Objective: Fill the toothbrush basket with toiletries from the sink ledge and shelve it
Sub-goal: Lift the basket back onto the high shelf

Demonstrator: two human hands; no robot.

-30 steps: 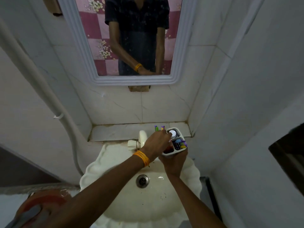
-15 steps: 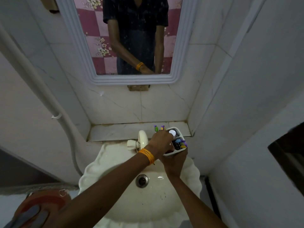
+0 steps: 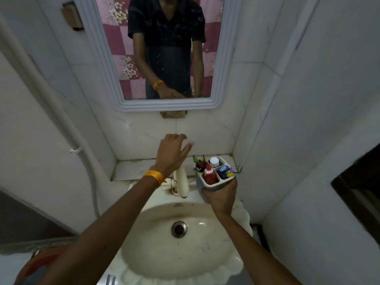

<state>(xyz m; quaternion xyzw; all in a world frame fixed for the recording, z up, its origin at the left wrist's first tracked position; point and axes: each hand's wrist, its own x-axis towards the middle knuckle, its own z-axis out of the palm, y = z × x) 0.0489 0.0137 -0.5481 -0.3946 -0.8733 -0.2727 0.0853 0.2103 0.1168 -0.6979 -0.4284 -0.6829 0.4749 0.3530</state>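
Note:
My right hand (image 3: 221, 195) grips a grey toothbrush basket (image 3: 205, 187) from below, over the sink's right rim. Its compartments hold a red tube with a red cap (image 3: 208, 173), a white-capped bottle (image 3: 214, 161), green and purple toothbrushes (image 3: 199, 161) and blue and purple items (image 3: 226, 171). My left hand (image 3: 171, 154), with an orange band at the wrist, hangs empty with fingers spread above the tap, left of the basket. The marble sink ledge (image 3: 135, 168) behind the tap looks bare.
A cream tap (image 3: 182, 183) juts over the scalloped cream basin (image 3: 181, 237). A framed mirror (image 3: 164, 48) hangs on the back wall. A white pipe (image 3: 61, 120) runs down the left wall. Walls close in on both sides. A dark frame (image 3: 359, 192) sits at right.
My left hand has lifted off the basket, moved up and left, and opened. The red tube now stands visible in the front compartment. The basket stays in my right hand.

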